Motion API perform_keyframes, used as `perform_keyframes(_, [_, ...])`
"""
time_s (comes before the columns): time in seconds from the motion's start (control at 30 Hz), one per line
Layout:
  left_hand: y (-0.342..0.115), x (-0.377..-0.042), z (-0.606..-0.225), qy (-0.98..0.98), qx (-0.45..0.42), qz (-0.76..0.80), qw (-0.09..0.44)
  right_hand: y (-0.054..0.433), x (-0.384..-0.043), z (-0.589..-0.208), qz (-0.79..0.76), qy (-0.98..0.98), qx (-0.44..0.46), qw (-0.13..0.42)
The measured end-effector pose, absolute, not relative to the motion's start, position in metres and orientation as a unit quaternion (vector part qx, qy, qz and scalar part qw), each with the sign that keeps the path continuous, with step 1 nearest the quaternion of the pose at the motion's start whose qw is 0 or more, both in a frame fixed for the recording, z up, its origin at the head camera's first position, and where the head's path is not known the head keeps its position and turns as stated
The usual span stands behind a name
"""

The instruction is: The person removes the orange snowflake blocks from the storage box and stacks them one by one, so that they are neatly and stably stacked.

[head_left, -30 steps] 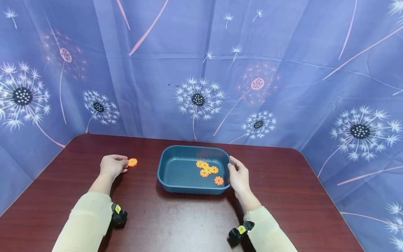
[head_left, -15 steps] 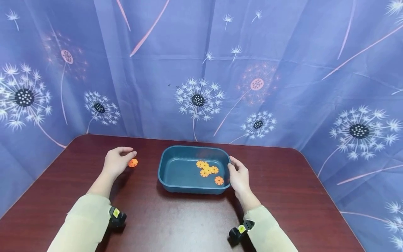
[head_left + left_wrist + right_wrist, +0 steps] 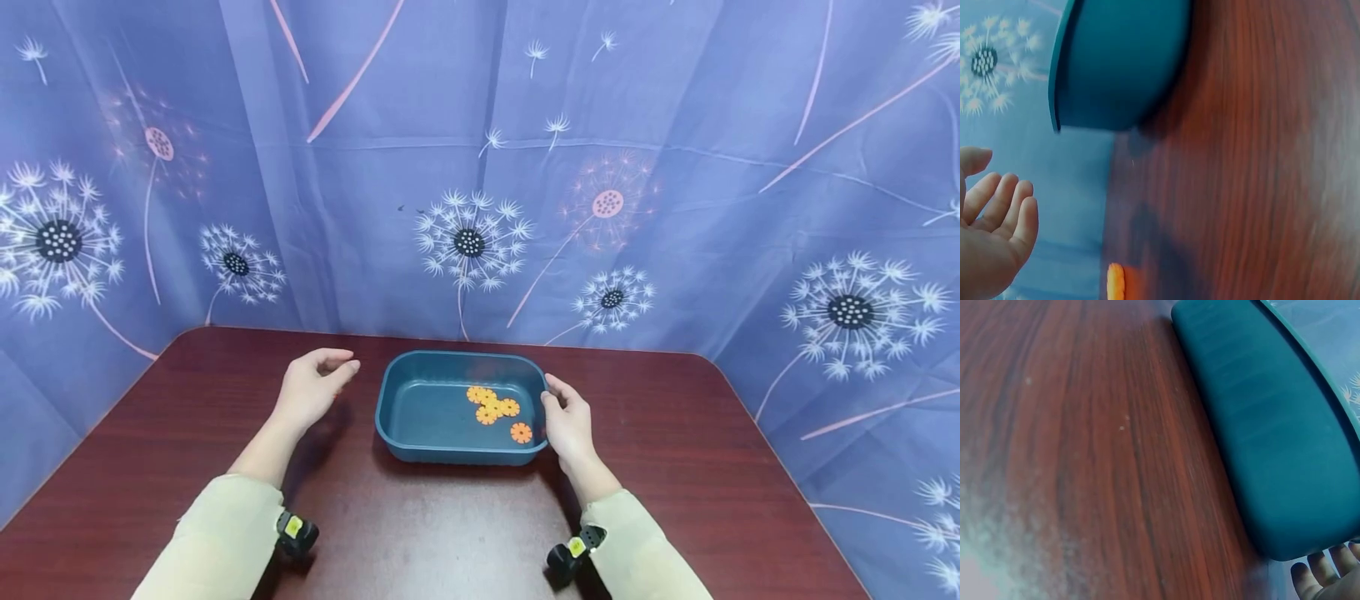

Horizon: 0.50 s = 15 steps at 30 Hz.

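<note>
My left hand is raised over the table to the left of a dark teal plastic tub. Its fingers are loosely bent, and nothing shows between them in the left wrist view. Below that hand, an orange notched disc stands out against the table in the left wrist view; the hand hides it in the head view. My right hand grips the tub's right end, thumb at the rim and fingers outside. Inside the tub, several yellow notched discs lie clustered, with an orange disc nearer the front right corner.
The tub stands on a dark red wood-grain table with rounded far corners. A blue curtain printed with dandelions hangs behind the table and along its sides. Each sleeve carries a small black camera.
My left hand has come away from the orange disc at its fingertips, lifted and moved right toward the tub. The disc is now out of sight in the head view. My right hand keeps its grip.
</note>
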<state>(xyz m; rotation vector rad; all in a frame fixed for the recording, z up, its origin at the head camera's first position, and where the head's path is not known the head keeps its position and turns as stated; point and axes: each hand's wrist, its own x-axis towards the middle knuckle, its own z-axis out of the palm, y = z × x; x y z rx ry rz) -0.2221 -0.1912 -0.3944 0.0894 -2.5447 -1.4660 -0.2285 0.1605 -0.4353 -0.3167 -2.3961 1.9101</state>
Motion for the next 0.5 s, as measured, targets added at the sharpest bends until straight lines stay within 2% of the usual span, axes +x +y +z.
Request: perform_keyframes(0.5, [-0.131,-0.222,-0.392,-0.834,-0.027,-0.548,0.051,0.161,-0.228,-0.436,0.619,-0.778,-0.101,0.03])
